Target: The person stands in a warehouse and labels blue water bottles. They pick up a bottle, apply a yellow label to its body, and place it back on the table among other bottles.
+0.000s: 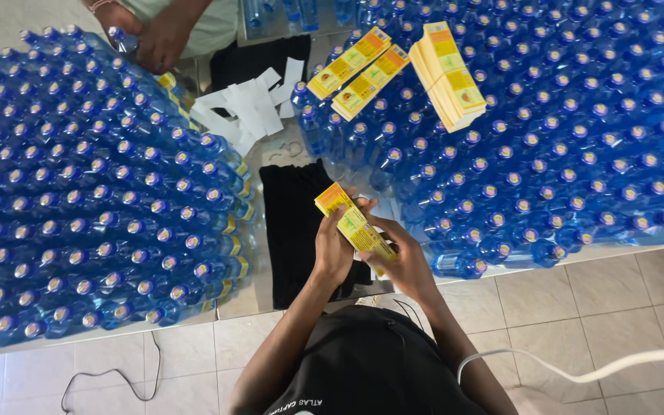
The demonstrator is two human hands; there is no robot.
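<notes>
while two great fields of capped blue bottles [78, 200] fill the table [240, 303] on the left and the right [578, 138], a narrow gap runs between them from near to far, holding a black cloth [290, 230] and, farther off, a scatter of white backing strips [247, 107]. more yellow label stacks [447, 73] rest on the bottle caps at the far right, and another person's hands [155, 34] work at the far left edge. nearest, over the cloth, both of the person's own hands share one stack of yellow labels [351, 223]. its long axis slants from far left to near right. the left hand [332, 253] lies just left of it, fingers curled round its near-left side in a firm hold; the right hand [405, 265] sits at its near-right end, fingers pinched narrow on the top edge, the thumb on the upper label. both hands touch it, neither one the nearer.
</notes>
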